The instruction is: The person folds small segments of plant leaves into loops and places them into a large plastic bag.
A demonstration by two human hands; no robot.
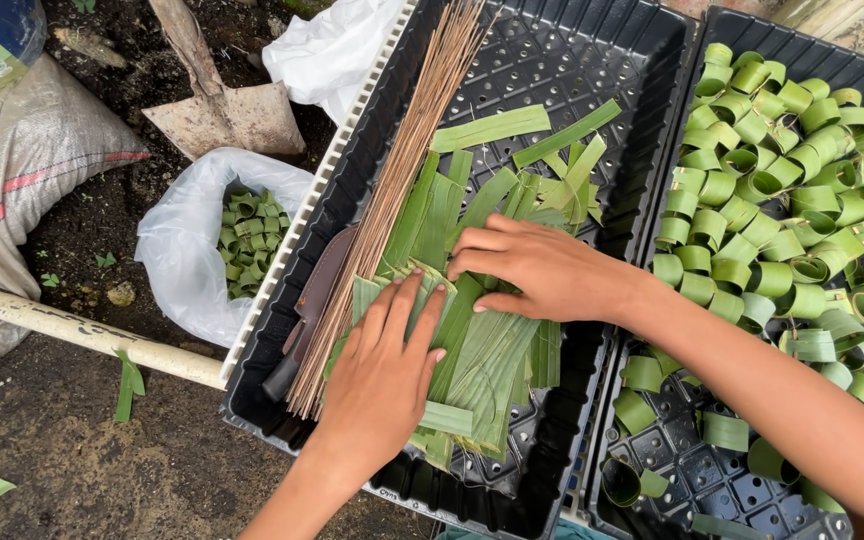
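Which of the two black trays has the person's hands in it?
The left black tray, the one with flat leaf strips and thin brown sticks. The right tray holds rolled leaf rings instead.

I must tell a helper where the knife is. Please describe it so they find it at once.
Look in the black tray under both hands. Along its left edge lies a bundle of thin brown sticks. The knife lies just left of it: dark, flat and brownish, unlike the green leaf strips.
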